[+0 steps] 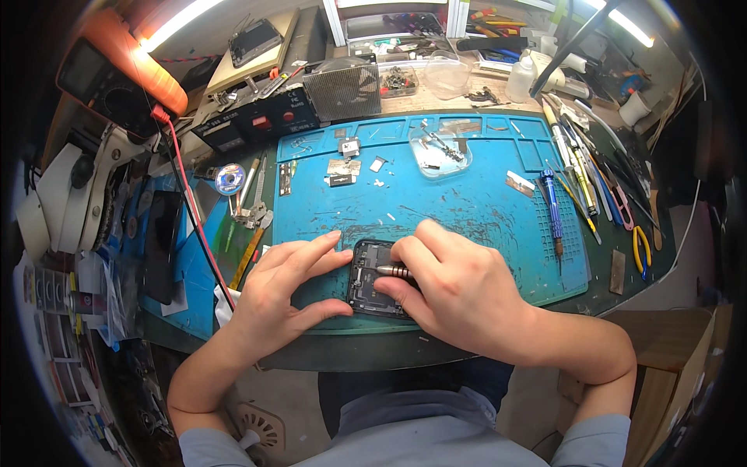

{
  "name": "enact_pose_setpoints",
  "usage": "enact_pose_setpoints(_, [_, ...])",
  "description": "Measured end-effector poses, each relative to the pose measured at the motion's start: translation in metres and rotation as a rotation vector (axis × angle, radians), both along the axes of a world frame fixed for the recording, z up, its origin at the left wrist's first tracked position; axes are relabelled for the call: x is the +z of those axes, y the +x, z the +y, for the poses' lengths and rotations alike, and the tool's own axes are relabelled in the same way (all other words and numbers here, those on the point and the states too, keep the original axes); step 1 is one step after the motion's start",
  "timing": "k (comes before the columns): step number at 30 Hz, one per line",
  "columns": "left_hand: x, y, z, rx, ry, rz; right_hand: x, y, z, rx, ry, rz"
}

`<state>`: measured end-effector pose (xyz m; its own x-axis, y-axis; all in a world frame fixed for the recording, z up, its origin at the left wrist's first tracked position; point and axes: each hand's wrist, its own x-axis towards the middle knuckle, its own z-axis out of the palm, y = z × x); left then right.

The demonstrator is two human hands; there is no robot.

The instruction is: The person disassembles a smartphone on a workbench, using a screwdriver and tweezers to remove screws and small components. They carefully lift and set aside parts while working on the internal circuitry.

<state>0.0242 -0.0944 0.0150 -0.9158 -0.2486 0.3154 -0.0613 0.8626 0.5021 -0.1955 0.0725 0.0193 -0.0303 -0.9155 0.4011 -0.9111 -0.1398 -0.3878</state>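
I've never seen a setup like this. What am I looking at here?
There is no machine: these are a person's bare hands, seen by a wide fisheye camera on their head looking down, so straight edges bend. The right hand holds a slim pointed tool at an opened, dark phone-like device; the left hand is spread at its left edge. Beneath is a blue mat, also bearing a clear tray of small parts and a blue-handled tool.
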Motion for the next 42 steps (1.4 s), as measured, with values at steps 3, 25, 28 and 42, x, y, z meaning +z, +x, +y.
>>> enact_pose_setpoints(3, [-0.001, -0.002, -0.001, -0.012, 0.004, 0.010, -0.002, 0.001, 0.002, -0.020, 0.055, 0.064])
enact_pose_setpoints(25, [0.000, 0.000, 0.000, 0.006, 0.009, -0.006, -0.001, 0.004, 0.003, -0.006, 0.056, 0.011])
enact_pose_setpoints(28, [0.000, 0.000, 0.000, 0.005, 0.007, -0.009, -0.005, 0.002, 0.003, 0.014, -0.006, -0.056])
enact_pose_setpoints(42, [0.000, -0.002, 0.000, -0.003, 0.003, 0.014, -0.006, -0.003, -0.001, 0.058, -0.035, -0.021])
